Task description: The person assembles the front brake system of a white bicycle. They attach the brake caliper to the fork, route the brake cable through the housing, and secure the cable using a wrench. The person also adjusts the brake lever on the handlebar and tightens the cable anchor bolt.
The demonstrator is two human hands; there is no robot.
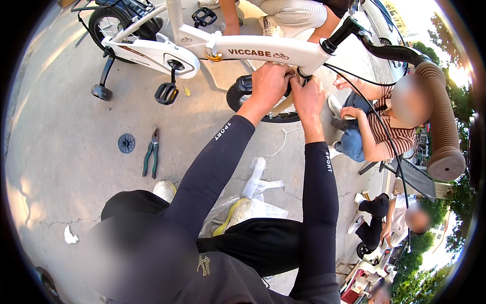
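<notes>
Outdoors, grey concrete pavement [101,167]: white-framed metal bicycle [217,44] toward far edge. Left hand [272,83] and right hand [308,96], bare, fingers curled beneath front end of thick white main tube [263,49]; grip clenched on anything or not, impossible to tell. Probably heavy, stiff, slick-painted, steering prone to swing; best held by main tube, behind black stem [340,34].
</notes>
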